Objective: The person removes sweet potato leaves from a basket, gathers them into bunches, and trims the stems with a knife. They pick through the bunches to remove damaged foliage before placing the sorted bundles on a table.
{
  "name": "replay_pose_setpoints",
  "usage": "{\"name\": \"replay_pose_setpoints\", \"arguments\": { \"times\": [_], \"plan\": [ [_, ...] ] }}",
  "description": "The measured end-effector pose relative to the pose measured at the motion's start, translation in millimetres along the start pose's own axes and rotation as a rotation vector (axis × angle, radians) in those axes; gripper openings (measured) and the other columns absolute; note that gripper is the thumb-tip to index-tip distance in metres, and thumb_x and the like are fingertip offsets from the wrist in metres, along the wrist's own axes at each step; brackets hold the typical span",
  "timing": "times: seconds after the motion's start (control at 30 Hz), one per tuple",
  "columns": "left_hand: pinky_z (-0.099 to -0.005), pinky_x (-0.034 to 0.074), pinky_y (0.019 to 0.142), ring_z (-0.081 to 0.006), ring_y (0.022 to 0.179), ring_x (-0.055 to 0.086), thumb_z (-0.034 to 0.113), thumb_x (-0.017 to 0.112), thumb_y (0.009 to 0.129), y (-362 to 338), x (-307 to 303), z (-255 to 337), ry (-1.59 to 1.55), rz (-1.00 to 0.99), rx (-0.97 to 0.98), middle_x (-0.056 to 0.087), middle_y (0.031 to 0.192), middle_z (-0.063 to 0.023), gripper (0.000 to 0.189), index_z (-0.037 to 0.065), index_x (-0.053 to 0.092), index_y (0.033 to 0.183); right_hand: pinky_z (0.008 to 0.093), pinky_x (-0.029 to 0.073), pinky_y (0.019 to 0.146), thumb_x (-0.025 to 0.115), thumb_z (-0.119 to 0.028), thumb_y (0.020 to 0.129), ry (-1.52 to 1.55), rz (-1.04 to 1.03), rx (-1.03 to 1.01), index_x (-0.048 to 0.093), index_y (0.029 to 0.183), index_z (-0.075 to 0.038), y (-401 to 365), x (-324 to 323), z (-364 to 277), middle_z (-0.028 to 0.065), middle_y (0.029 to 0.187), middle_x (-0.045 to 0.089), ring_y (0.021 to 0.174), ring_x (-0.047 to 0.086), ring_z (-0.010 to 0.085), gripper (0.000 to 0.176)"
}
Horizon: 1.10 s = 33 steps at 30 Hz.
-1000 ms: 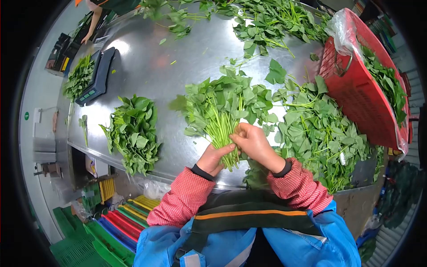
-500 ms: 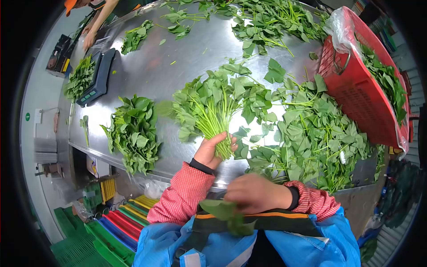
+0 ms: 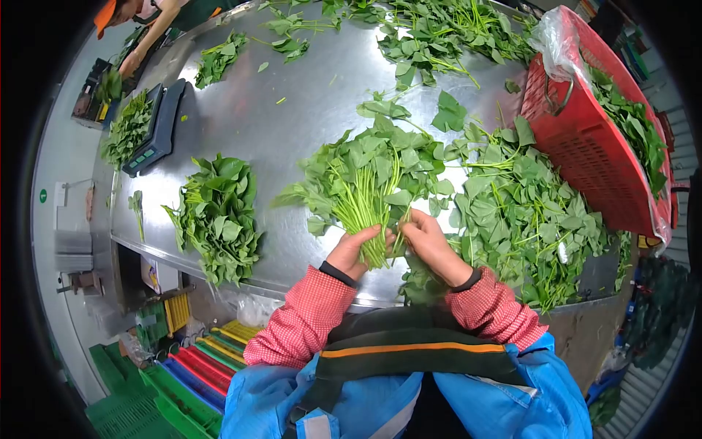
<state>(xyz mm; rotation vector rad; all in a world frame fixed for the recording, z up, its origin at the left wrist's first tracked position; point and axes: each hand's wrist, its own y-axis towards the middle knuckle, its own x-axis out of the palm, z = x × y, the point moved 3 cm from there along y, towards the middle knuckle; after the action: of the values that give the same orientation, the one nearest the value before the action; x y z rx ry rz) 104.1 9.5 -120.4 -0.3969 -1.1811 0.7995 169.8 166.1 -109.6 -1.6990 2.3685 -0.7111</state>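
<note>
At the lower centre of the frame, our left hand (image 3: 352, 249) is closed around the cut ends of a leafy bunch (image 3: 362, 201), seemingly so the stems lie together while the leaves fan out uncrushed. Our right hand (image 3: 435, 247) pinches a thin sprig (image 3: 400, 235) just beside those stems, with thumb and fingers, a light grip that suits something so slender.

To the right, loose greens (image 3: 504, 219) spread over the metal table (image 3: 281, 139), near enough for our right hand to reach easily. At left, a fuller bundle (image 3: 223, 219) lies apart from them, which probably stops the two mixing.

Farther up, the red crate (image 3: 578, 157) leans at the upper right, its mouth tilted outward, greens inside. A dark scale (image 3: 162, 132) sits at the upper left, and beyond it another person's arm (image 3: 152, 36) reaches in.
</note>
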Motion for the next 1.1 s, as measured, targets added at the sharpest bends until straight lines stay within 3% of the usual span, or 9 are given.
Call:
{"name": "replay_pose_setpoints", "arguments": {
  "times": [0.2, 0.27, 0.3, 0.37, 0.4, 0.73, 0.87, 0.9, 1.1],
  "plan": [
    [-0.0306, 0.053, 0.067, -0.0151, 0.076, 0.063, 0.005, 0.066, 0.087, -4.6, 1.8, 72.1, 0.514, -0.024, 0.213, 0.064, 0.091, -0.0059, 0.023, 0.004, 0.058, 0.109, 0.0214, 0.027, 0.044, 0.057, -0.012, 0.090, 0.166, 0.200, -0.062, 0.055, 0.087, -0.008, -10.0, -38.2, -43.1, -0.0066, 0.063, 0.043, 0.049, 0.037, 0.0032, 0.005],
    [-0.0347, 0.052, 0.076, -0.0230, 0.084, 0.064, 0.003, 0.066, 0.084, -21.0, 15.2, 135.6, 1.189, 0.187, 0.566, 0.066, 0.097, -0.0077, 0.032, 0.003, 0.058, 0.115, 0.0213, 0.028, 0.044, 0.056, -0.012, 0.091, 0.181, 0.210, -0.052, 0.054, 0.087, -0.008, -11.7, -49.6, -45.1, -0.0063, 0.062, 0.043, 0.048, 0.037, 0.0041, 0.006],
    [-0.0379, 0.052, 0.075, -0.0309, 0.085, 0.063, 0.003, 0.062, 0.083, -29.6, 24.4, 166.5, 1.670, 0.207, 1.198, 0.066, 0.097, -0.0123, 0.034, 0.003, 0.058, 0.117, 0.0212, 0.028, 0.044, 0.055, -0.012, 0.091, 0.188, 0.213, -0.047, 0.053, 0.086, -0.008, -13.7, -54.0, -44.3, -0.0062, 0.061, 0.043, 0.048, 0.037, 0.0045, 0.006],
    [-0.0367, 0.047, 0.072, -0.0282, 0.083, 0.060, 0.002, 0.055, 0.082, -27.0, 28.0, 230.6, 2.040, 0.192, 1.142, 0.058, 0.093, -0.0113, 0.043, 0.011, 0.055, 0.125, 0.0212, 0.028, 0.043, 0.053, -0.012, 0.092, 0.253, 0.209, 0.010, 0.054, 0.087, -0.008, -11.3, -55.2, -22.6, -0.0061, 0.060, 0.043, 0.047, 0.036, 0.0046, 0.007],
    [-0.0357, 0.045, 0.071, -0.0252, 0.082, 0.058, 0.002, 0.053, 0.082, -35.2, 40.6, 248.9, 2.619, 0.344, 1.102, 0.055, 0.091, -0.0091, 0.047, 0.015, 0.054, 0.127, 0.0212, 0.028, 0.043, 0.052, -0.012, 0.092, 0.280, 0.208, 0.041, 0.054, 0.087, -0.008, -11.1, -55.0, -13.9, -0.0060, 0.060, 0.042, 0.047, 0.036, 0.0046, 0.007],
    [-0.0346, 0.042, 0.073, -0.0218, 0.083, 0.055, 0.002, 0.051, 0.081, -10.1, -5.1, 383.1, 2.753, 0.477, 1.411, 0.050, 0.088, -0.0062, 0.054, 0.017, 0.051, 0.133, 0.0210, 0.024, 0.043, 0.051, -0.010, 0.092, 0.095, 0.200, 0.088, 0.054, 0.083, -0.007, 10.9, -29.7, -9.2, -0.0073, 0.059, 0.042, 0.046, 0.034, 0.0033, 0.011],
    [-0.0457, 0.038, 0.103, -0.0242, 0.113, 0.053, 0.004, 0.051, 0.085, 16.6, -47.0, 424.8, 2.849, 0.584, 1.260, 0.053, 0.117, -0.0075, 0.063, 0.021, 0.039, 0.144, 0.0220, 0.033, 0.046, 0.052, -0.011, 0.092, -0.010, 0.137, 0.060, 0.056, 0.085, -0.007, 28.3, -12.5, -10.7, -0.0035, 0.062, 0.046, 0.050, 0.041, 0.0059, 0.009],
    [-0.0525, 0.023, 0.114, -0.0246, 0.134, 0.038, 0.005, 0.054, 0.085, 29.3, -61.4, 426.8, 2.968, 0.693, 0.941, 0.040, 0.144, -0.0069, 0.074, 0.024, 0.025, 0.150, 0.0219, 0.033, 0.047, 0.052, -0.012, 0.092, 0.014, 0.126, 0.071, 0.056, 0.085, -0.007, 31.9, -6.3, -12.1, -0.0036, 0.064, 0.048, 0.051, 0.042, 0.0055, 0.009],
    [-0.0557, 0.020, 0.115, -0.0258, 0.145, 0.023, 0.003, 0.052, 0.087, 58.2, -97.8, 399.9, 2.699, 0.730, 0.378, 0.021, 0.158, -0.0052, 0.080, 0.026, 0.013, 0.153, 0.0197, 0.032, 0.054, 0.054, -0.010, 0.093, 0.000, 0.049, 0.124, 0.059, 0.091, -0.004, 51.0, -0.1, -4.6, -0.0072, 0.070, 0.048, 0.061, 0.041, 0.0019, 0.008]
  ]
}}
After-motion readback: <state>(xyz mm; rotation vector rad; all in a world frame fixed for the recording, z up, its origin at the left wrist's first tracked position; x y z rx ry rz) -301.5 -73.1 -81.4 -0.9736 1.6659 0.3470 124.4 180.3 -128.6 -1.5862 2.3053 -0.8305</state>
